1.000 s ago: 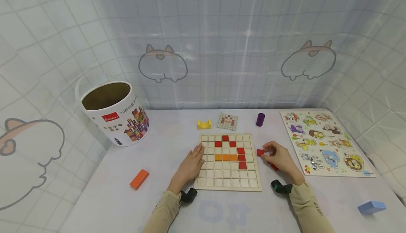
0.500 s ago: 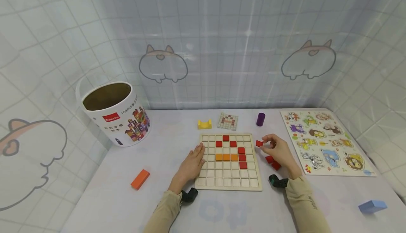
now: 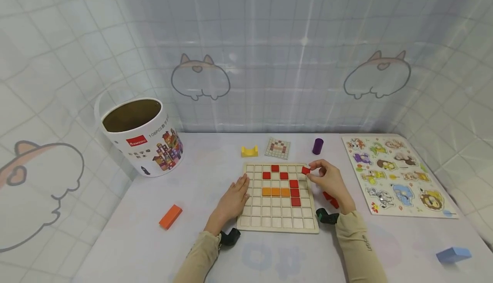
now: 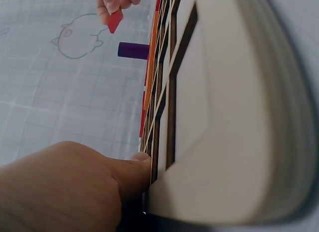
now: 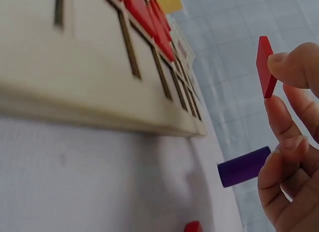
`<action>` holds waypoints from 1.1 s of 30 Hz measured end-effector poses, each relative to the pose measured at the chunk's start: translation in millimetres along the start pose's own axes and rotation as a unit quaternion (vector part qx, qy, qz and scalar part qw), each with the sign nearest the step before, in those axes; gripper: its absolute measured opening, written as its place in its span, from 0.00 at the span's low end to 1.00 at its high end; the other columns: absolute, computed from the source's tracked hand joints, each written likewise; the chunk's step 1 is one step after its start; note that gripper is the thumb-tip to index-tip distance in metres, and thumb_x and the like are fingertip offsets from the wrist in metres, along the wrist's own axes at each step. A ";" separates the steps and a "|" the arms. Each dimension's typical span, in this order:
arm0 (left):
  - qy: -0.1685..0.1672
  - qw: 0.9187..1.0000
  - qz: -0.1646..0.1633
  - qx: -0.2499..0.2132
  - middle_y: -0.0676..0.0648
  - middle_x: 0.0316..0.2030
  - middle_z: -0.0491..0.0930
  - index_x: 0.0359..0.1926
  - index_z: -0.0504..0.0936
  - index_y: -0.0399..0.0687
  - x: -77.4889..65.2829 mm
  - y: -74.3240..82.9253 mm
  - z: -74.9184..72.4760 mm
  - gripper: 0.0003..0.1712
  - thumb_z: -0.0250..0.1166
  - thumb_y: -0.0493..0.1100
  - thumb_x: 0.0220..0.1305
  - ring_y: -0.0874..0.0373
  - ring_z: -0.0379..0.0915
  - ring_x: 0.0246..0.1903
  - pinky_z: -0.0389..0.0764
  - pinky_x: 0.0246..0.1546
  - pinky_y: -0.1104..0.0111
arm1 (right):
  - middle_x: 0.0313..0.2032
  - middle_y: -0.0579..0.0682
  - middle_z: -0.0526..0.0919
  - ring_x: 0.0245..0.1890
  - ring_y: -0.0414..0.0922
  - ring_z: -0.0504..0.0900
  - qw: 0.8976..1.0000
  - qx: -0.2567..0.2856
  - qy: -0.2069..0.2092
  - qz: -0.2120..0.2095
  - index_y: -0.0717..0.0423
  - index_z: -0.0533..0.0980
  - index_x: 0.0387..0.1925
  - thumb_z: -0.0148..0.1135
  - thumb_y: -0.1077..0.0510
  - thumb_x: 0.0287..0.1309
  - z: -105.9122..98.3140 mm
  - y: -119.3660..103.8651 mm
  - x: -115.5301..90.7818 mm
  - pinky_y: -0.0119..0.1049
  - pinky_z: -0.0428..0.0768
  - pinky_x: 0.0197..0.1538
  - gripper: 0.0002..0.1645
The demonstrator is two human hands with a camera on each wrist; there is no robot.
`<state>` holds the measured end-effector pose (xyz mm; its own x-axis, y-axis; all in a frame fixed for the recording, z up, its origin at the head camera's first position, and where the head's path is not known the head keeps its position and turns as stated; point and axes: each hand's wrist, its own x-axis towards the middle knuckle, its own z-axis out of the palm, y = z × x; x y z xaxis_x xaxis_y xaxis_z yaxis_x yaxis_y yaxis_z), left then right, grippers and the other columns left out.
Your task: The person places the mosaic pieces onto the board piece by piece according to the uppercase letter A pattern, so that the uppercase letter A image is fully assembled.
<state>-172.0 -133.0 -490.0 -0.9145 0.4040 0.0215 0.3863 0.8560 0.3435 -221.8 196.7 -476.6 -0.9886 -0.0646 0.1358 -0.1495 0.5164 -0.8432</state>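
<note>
A wooden grid board point(image 3: 277, 227) lies on the table, with several red tiles point(image 3: 295, 192) and a row of orange tiles point(image 3: 275, 192) set in its squares. My left hand point(image 3: 232, 199) rests on the board's left edge, fingers extended; its thumb is at the rim in the left wrist view. Between thumb and fingertip my right hand point(image 3: 330, 182) pinches a red square tile point(image 5: 265, 67), raised over the board's upper right corner. Loose red tiles point(image 3: 331, 199) lie on the table beneath that hand, partly hidden by it.
Behind the board are a yellow arch block point(image 3: 249, 151), a small pattern card point(image 3: 277, 148) and a purple cylinder point(image 3: 317, 146). An animal puzzle board point(image 3: 414, 208) lies right, a blue block point(image 3: 453, 255) nearer. Left are a white bucket point(image 3: 142, 146) and an orange block point(image 3: 170, 217).
My right hand has carried the red tile up and leftward from beside the board to over its upper right corner. The left hand has stayed in place.
</note>
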 end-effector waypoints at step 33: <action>-0.001 1.000 0.003 0.000 0.36 0.74 0.52 0.72 0.56 0.30 2.8 -3.9 2.4 0.31 0.48 0.42 0.75 0.41 0.50 0.73 0.56 0.72 0.47 | 0.29 0.54 0.77 0.26 0.41 0.66 0.994 0.028 -0.086 -0.063 0.56 0.79 0.41 0.70 0.64 0.52 67.6 -36.8 -1.8 0.28 0.66 0.28 0.13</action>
<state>-175.8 -134.5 -493.5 -0.9122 0.4091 0.0211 0.3909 0.8539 0.3437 -215.6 120.1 -481.0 -0.9495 -0.2726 0.1556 -0.2681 0.4464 -0.8537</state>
